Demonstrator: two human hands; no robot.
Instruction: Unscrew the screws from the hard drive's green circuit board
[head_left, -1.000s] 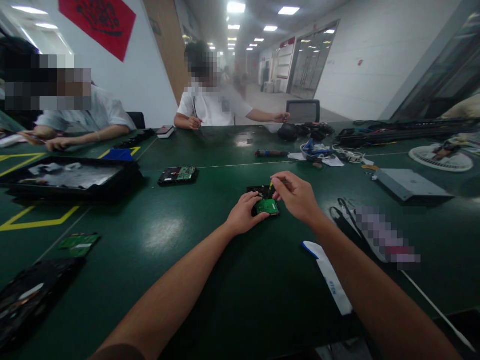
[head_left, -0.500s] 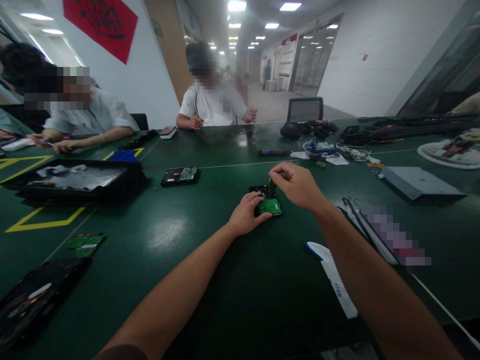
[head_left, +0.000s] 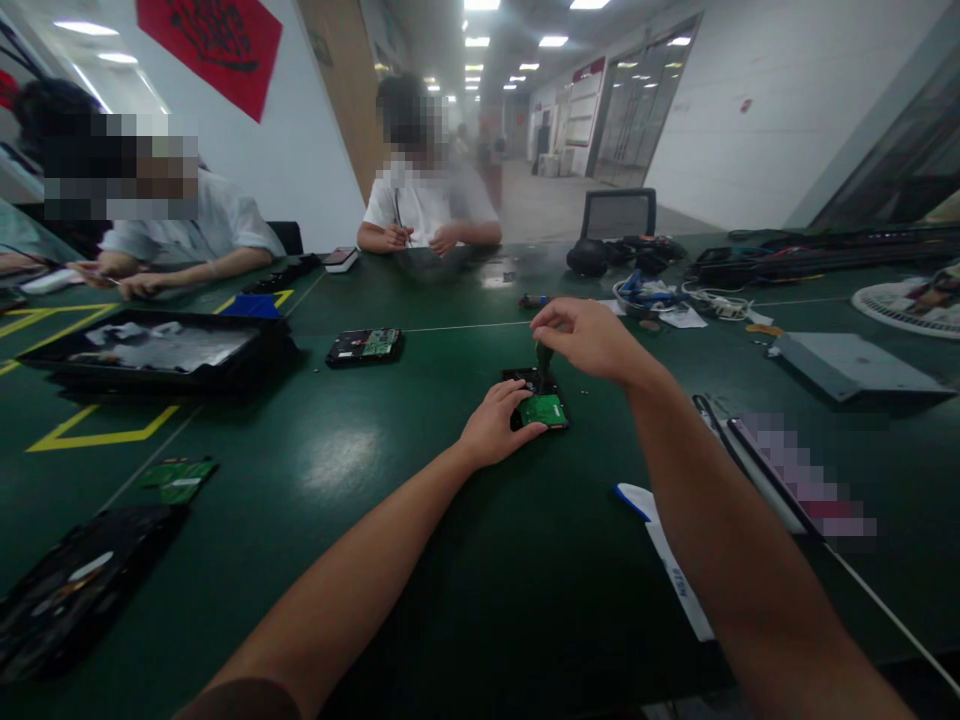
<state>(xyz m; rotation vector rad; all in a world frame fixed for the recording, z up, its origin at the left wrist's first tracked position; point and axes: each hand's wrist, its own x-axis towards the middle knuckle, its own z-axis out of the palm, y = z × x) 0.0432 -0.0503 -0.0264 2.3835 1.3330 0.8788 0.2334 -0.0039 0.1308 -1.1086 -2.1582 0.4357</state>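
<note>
A hard drive with a green circuit board facing up lies on the dark green table in front of me. My left hand grips its left side, fingers over the black casing and thumb along the near edge. Above the drive, my right hand pinches the top of a dark, slim screwdriver that stands nearly upright. The tool's tip comes down by the far part of the drive, but its exact contact spot is too small to make out.
A second hard drive lies beyond my left hand. A black tray, a loose circuit board and a black drive casing are at left. To the right sit a white strip and a grey metal box. Two people sit opposite.
My right hand has risen slightly with the screwdriver, while my left hand keeps its grip on the hard drive. The person opposite has brought one hand inward.
</note>
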